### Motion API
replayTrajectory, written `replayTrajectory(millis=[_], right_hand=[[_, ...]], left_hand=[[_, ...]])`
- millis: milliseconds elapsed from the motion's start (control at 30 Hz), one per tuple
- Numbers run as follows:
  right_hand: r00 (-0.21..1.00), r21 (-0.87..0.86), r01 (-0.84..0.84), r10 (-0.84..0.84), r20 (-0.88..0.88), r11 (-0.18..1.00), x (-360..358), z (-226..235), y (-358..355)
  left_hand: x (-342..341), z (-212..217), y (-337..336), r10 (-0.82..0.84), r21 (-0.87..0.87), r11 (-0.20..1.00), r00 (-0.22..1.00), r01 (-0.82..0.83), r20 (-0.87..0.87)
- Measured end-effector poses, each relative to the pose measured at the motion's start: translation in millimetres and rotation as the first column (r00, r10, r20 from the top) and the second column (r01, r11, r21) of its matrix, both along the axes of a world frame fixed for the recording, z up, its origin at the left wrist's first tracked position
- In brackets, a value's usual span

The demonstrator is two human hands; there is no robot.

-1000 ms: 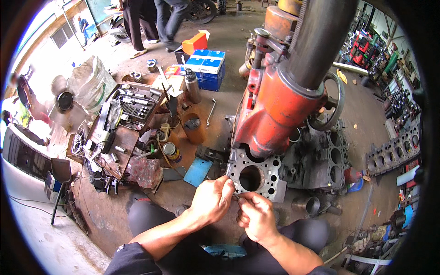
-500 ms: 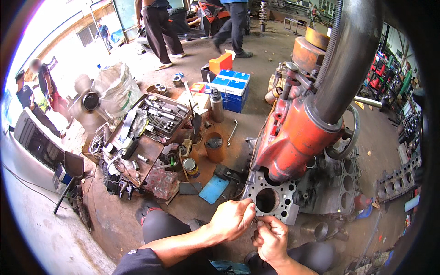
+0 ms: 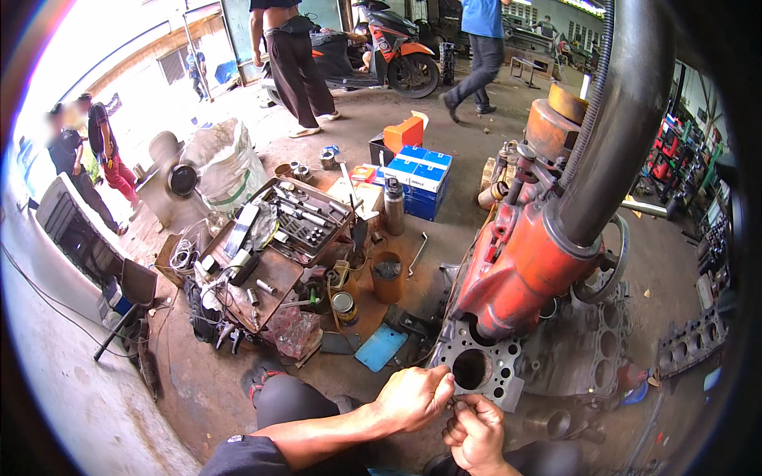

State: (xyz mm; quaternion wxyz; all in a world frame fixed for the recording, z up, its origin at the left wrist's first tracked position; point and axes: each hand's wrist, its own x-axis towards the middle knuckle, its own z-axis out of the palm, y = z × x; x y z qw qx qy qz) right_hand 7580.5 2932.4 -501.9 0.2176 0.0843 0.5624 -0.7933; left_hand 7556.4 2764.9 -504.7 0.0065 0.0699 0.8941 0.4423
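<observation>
My left hand (image 3: 414, 399) is closed, its fingers curled near the front edge of a grey engine block (image 3: 498, 366) with a round cylinder bore. Just beside it, my right hand (image 3: 475, 433) is closed too, thumb and forefinger pinched together. Between the two hands there seems to be something small and thin, too small to name. Over the block leans a big red machine head (image 3: 530, 274) with a thick dark column (image 3: 623, 111). Both hands are close to the bore, on its near side.
Left of the block stand an open metal tray of sockets and tools (image 3: 298, 214), an orange can (image 3: 387, 278), a blue tablet-like panel (image 3: 382, 347) and a steel flask (image 3: 394, 208). Blue boxes (image 3: 421, 181) lie farther back. Several people stand or walk beyond, near a motorbike (image 3: 405, 51).
The view has shifted, so the scene sits further right and lower. My hands stay closed together by the block. A person in blue has walked rightward in the background.
</observation>
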Motion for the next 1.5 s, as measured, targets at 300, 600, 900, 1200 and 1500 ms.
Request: replayTrajectory(millis=[300, 600, 900, 1200, 1500], right_hand=[[0.997, 0.108, 0.005, 0.003, -0.072, 0.994, -1, 0, 0], [0.994, -0.283, 0.0, 0.032, 0.107, 0.959, -14, -4, 4], [0.63, 0.47, 0.183, 0.264, -0.73, 0.863, -31, -7, 1], [0.385, 0.512, 0.367, 0.374, -0.844, 0.777, -36, -8, -3], [0.427, 0.549, 0.281, 0.41, -0.806, 0.787, -19, -4, 5]], left_hand=[[0, 0, 0, -0.016, 0.008, 1.0, 1.0, 0.016, 0.02], [-5, 4, 3, 0.029, 0.216, 0.976, 0.993, -0.004, -0.113], [-26, -2, -10, -0.109, 0.74, 0.555, 0.849, -0.38, 0.518], [-30, -8, -4, -0.202, 0.825, 0.353, 0.826, -0.44, 0.527], [-7, 4, 2, 0.033, 0.399, 0.916, 0.999, -0.044, 0.033]])
